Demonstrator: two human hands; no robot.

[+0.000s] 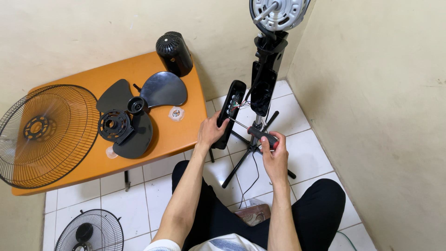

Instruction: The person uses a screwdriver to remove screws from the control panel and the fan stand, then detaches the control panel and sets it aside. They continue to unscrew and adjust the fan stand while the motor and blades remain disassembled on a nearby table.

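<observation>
We have the standing fan (264,88) well stripped down at the far right, in the corner of the tiled floor: its bare motor (278,11) sits exposed at the top of the pole, with no blade or guard on it, and the neck housing below gapes open. What looks left, as far as we can judge, is the work on the control panel (231,111), which hangs loose beside the pole with coloured wires showing inside.

The parts already off lie on the orange table (186,135). The front guard (44,132) overhangs its left edge. The black blade (134,111) lies near the middle of the tabletop, with a round ribbed hub plate (114,125) resting on it. The black motor cover (174,53) stands at the far right corner. A small clear packet (176,113) lies near the right edge, just beside the blade. A second guard (88,230) lies on the floor below the table's near edge.

Our left hand (211,130) wraps around the lower end of the control panel, fingers closed on it and steadying it. Our right hand (274,151) is clenched on the red and black handle of a screwdriver (253,132), whose tip points into the panel's open face.

The fan's tripod legs and a trailing cord crowd the floor between our knees, and the wall on the right leaves little elbow room.
</observation>
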